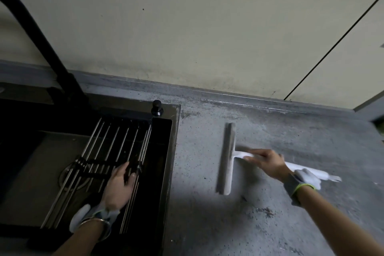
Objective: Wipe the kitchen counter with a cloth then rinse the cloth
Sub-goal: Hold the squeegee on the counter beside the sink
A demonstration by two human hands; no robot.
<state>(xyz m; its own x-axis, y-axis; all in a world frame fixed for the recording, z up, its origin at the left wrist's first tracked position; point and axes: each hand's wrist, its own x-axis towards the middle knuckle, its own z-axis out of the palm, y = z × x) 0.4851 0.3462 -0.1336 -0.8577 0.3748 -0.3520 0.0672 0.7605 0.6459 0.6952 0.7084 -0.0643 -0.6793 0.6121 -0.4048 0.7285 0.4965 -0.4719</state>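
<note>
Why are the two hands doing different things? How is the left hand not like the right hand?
The left hand rests on the metal rack over the dark sink, while the right hand is out over the grey counter.
The left hand's fingers lie across the rack's bars, while the right hand grips the white squeegee by its handle.
Both have a grey-white glove pulled back at the wrist, leaving the hands bare.

L hand (120,183) is held palm-down, fingers spread and gently curved, forearm extended up from lower left. R hand (268,162) is reached leftward, fingers stretched forward, slightly blurred; forearm is angled in from lower right. Wristbands are worn on both wrists.
</note>
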